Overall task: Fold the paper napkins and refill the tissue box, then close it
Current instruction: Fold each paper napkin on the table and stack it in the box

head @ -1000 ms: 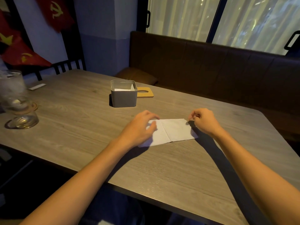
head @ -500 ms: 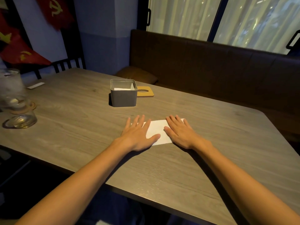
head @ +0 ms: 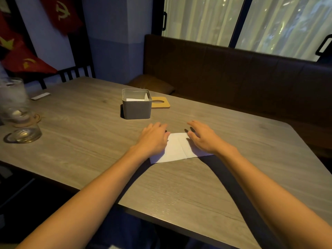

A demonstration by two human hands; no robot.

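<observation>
A white folded paper napkin (head: 177, 149) lies flat on the wooden table (head: 89, 141) in front of me. My left hand (head: 154, 138) rests on its left edge, fingers bent down toward the far side. My right hand (head: 203, 138) lies over its right part, fingers spread and slightly raised. Behind them stands the open grey tissue box (head: 136, 106) with white napkins inside. Its wooden lid (head: 160, 102), with an oval slot, lies flat on the table just right of the box.
At the left table edge stand a tall glass (head: 12, 94) and a glass ashtray (head: 24, 135). A small white slip (head: 41, 96) lies at the far left. A dark bench (head: 233, 74) runs behind the table; a chair back (head: 71, 74) sits at the far left corner.
A second ago my right hand pinched the napkin's right edge; it folded it leftward, both palms pressed the napkin flat, and now both hands have slid apart with fingers lifting.
</observation>
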